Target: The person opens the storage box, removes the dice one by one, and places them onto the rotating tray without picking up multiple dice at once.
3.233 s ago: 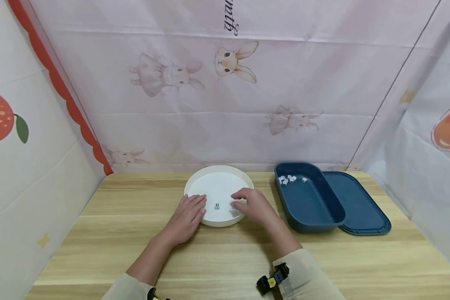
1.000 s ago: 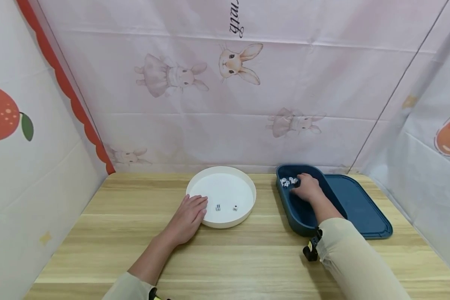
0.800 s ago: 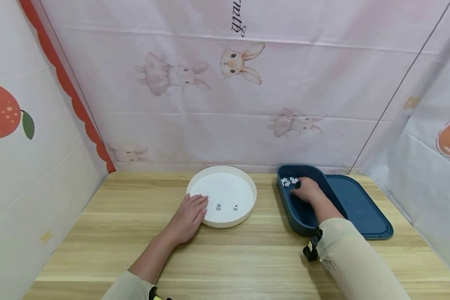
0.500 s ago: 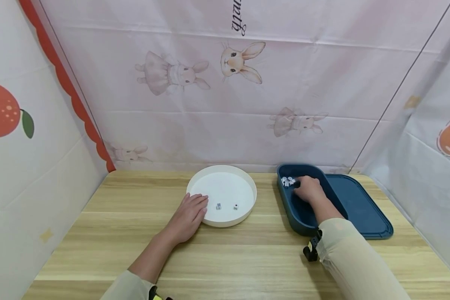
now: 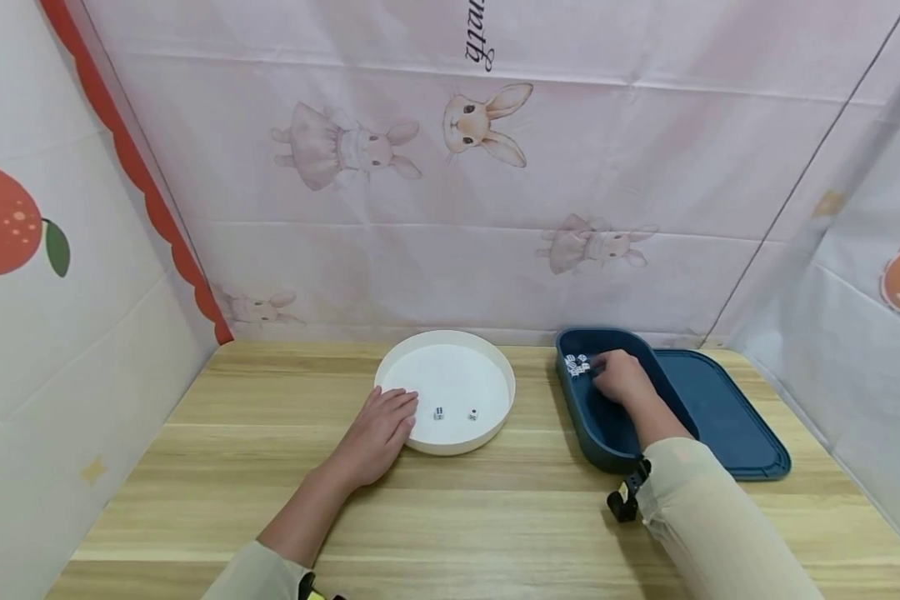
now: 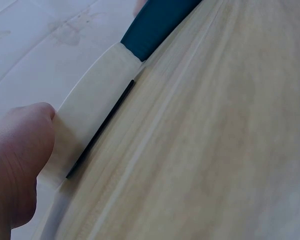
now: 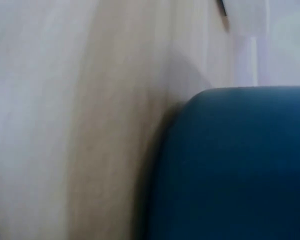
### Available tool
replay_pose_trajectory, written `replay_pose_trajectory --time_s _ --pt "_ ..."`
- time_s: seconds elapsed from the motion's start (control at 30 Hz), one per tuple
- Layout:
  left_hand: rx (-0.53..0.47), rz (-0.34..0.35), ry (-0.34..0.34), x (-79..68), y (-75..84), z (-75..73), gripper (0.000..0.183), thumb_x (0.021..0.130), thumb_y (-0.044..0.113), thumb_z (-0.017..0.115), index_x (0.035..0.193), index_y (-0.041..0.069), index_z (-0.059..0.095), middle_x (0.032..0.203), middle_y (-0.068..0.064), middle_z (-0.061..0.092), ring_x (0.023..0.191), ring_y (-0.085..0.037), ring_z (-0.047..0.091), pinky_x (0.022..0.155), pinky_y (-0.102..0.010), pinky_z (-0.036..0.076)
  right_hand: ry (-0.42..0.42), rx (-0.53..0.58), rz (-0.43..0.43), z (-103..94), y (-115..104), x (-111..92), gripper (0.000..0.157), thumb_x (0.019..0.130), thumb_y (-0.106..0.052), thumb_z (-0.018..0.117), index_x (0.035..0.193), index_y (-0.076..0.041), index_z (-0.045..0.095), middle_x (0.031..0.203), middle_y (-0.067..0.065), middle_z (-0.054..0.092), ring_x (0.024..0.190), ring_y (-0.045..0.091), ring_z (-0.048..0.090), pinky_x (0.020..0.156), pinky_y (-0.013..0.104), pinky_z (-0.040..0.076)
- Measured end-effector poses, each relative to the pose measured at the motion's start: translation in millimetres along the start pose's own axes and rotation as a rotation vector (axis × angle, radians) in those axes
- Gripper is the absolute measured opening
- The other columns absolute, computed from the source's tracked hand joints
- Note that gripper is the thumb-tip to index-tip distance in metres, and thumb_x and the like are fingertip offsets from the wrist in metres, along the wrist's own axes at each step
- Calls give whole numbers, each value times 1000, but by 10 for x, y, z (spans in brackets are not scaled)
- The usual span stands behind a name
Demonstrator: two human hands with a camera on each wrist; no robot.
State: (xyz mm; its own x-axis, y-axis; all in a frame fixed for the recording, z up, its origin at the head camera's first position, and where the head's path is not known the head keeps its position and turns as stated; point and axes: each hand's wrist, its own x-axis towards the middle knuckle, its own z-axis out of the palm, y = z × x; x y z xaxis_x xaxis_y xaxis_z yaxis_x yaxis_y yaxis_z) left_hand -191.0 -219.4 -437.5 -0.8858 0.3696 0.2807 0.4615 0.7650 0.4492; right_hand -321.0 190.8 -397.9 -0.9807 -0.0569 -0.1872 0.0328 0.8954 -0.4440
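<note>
The left hand (image 5: pixel 375 435) lays nearly straight fingers over the rim of the white tray (image 5: pixel 450 375) holding 2 dice (image 5: pixel 438 413), while the right hand (image 5: pixel 625 382), its grip unclear, is inside the blue box (image 5: pixel 607 460) beside clustered dice (image 5: pixel 574 367).

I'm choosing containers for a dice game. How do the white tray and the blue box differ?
The white tray is round, while the blue box is oblong with rounded corners. The white tray looks shallower than the blue box. The white tray holds two dice, set apart; the blue box holds a cluster of dice. Both stand uncovered on the wooden table.
</note>
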Motion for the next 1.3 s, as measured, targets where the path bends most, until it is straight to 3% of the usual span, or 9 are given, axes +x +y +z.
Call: replay_pose_trajectory --time_s 0.27,0.53,0.63,0.83,1.03,1.13,1.3 --pt "4 -6 -2 -9 1 -3 41 105 23 44 139 3 55 146 -8 53 141 -28 40 123 -52 12 99 23 -65 -132 -57 -74 29 95 -16 57 113 1 72 115 22 68 92 28 63 78 42 56" --pt "0 -4 -2 -6 3 -3 41 105 23 44 139 2 54 146 -9 53 141 -28 40 123 -52 12 201 122 -125 -277 -269 -249 31 95 -13 62 122 1 67 123 24 65 112 37 59 89 50 52" --pt "-2 -4 -7 -5 3 -6 42 105 23 43 140 2 54 146 -9 53 141 -28 39 123 -51 12 239 158 -145 -265 -382 -328 31 94 -16 66 121 -1 69 120 22 67 110 35 61 88 48 54" --pt "5 -5 -14 -6 -1 0 42 105 23 43 139 2 54 146 -9 52 141 -29 39 123 -52 12 258 196 -221 -160 -636 -470 34 94 -25 66 122 -7 70 113 15 72 101 29 67 79 42 58" --pt "16 -2 -14 -5 -6 2 41 105 23 43 139 3 55 146 -9 52 141 -29 39 123 -53 13 286 187 -365 17 -890 -573 32 92 -28 70 117 -9 73 106 9 75 95 24 71 78 40 59" --pt "19 -2 -13 -5 -8 1 41 105 23 43 139 2 55 146 -9 52 141 -29 39 123 -53 13 258 251 -404 127 -1013 -623 29 90 -26 72 113 -9 75 104 8 76 94 23 72 77 38 60" --pt "20 3 -9 -3 -5 1 41 105 23 43 139 3 55 146 -9 53 141 -29 40 123 -53 13 184 385 -399 356 -1149 -654 27 89 -23 73 112 -8 75 105 8 75 97 21 72 80 34 60"
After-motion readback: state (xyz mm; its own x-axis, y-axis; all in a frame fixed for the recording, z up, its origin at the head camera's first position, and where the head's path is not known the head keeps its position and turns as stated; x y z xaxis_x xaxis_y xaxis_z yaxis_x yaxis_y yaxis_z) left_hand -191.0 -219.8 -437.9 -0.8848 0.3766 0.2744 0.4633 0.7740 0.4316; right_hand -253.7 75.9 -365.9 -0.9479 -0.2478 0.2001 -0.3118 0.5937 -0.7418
